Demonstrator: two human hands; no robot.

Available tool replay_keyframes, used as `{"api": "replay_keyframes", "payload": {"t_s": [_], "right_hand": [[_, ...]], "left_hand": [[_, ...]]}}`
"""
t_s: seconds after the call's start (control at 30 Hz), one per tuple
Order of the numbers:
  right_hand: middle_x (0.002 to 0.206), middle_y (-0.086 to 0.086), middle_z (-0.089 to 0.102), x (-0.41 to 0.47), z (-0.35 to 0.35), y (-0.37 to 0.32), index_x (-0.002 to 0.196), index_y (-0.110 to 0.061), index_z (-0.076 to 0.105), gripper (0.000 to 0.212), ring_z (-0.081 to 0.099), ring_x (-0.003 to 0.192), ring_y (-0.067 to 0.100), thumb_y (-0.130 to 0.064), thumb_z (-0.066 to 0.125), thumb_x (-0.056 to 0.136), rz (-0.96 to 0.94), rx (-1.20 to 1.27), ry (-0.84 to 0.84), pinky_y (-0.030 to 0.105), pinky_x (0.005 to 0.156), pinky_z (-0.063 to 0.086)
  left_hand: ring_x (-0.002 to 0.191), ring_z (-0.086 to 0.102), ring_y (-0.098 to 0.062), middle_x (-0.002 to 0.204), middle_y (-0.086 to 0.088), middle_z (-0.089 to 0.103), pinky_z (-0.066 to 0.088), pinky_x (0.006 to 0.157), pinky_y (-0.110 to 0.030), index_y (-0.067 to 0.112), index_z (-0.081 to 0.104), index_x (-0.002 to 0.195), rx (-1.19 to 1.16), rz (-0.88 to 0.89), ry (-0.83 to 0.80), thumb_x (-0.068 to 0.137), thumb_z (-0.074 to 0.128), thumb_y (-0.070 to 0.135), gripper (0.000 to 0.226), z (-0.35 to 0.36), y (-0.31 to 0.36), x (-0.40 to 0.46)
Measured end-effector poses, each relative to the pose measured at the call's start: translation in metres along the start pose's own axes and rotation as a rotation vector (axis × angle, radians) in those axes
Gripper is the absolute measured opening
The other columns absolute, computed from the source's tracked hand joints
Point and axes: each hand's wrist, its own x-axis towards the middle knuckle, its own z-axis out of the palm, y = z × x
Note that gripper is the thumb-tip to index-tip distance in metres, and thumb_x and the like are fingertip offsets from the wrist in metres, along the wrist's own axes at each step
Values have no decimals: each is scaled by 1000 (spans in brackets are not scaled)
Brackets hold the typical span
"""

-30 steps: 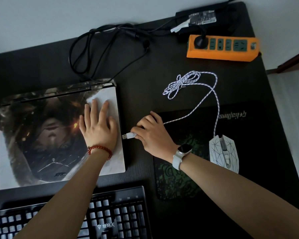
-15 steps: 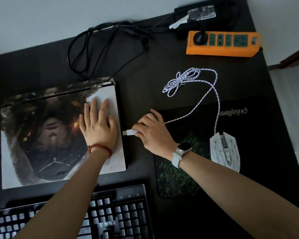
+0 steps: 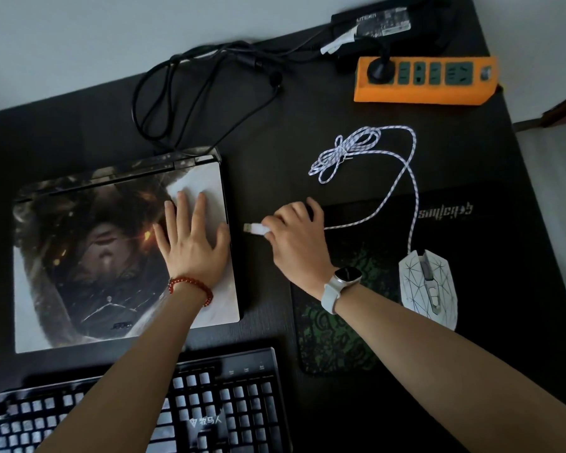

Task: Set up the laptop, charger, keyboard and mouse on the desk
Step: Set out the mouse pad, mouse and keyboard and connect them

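Observation:
A closed laptop [image 3: 89,256] with a picture skin on its lid lies at the left of the dark desk. My left hand [image 3: 193,243] rests flat on the lid near its right edge, fingers straight. My right hand [image 3: 296,237] pinches the white USB plug [image 3: 255,228] of the mouse cable, its metal tip pointing at the laptop's right side, a short gap away. The white braided cable [image 3: 386,178] runs back to the white mouse [image 3: 428,289] on the mouse pad [image 3: 334,341]. A black keyboard [image 3: 229,403] lies in front of the laptop. The charger brick [image 3: 373,22] sits at the back.
An orange power strip [image 3: 422,80] stands at the back right with one black plug in it. Black charger cable [image 3: 190,93] lies looped behind the laptop. The desk's right edge [image 3: 536,178] borders pale floor. A wall runs along the back.
My right hand has drawn the USB plug slightly back to the right, away from the laptop's side. My left hand stays on the lid.

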Motion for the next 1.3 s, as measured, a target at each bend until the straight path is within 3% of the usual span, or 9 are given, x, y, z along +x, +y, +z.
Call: {"api": "replay_keyframes", "payload": {"t_s": [0.1,0.23,0.53,0.73,0.97,1.3], "right_hand": [[82,2,59,4,-4,5,82,-16,66,16,57,89,27,-13,75,68,69,-17,46,56,98,37],[81,3,60,4,-6,6,82,-15,67,16,59,87,27,-13,75,69,53,-19,54,56,96,41],[82,2,61,2,-6,7,84,-16,68,14,59,88,27,-14,73,71,18,-15,44,55,95,41],[84,2,61,2,-6,8,86,-16,67,15,58,91,27,-15,73,72,17,-24,37,55,96,40],[85,1,61,1,-6,10,86,-17,67,14,58,91,27,-15,72,73,-7,-23,33,55,97,39],[84,0,60,1,-4,11,85,-18,66,12,58,90,25,-16,70,74,-18,-34,47,54,97,38]], "left_hand": [[143,-10,-23,157,-3,-2,-9,113,-49,24,10,147,59,6,-65,74,42,50,83,0,3,-12],[142,-16,-27,156,-6,-11,-10,112,-53,19,1,147,124,-4,-123,73,61,34,96,-1,9,-19],[140,-22,-27,154,-7,-19,-12,112,-54,18,-4,147,171,46,-186,70,63,34,103,-5,8,-23],[142,-14,-27,156,-7,-7,-8,113,-54,17,6,147,147,53,-118,75,61,32,92,1,8,-31],[143,5,-29,153,-9,18,1,112,-56,15,33,138,60,-19,21,77,62,27,68,7,16,-26],[139,16,-30,146,-8,31,8,112,-57,16,43,128,36,-72,105,77,61,28,55,8,20,-19]]}}
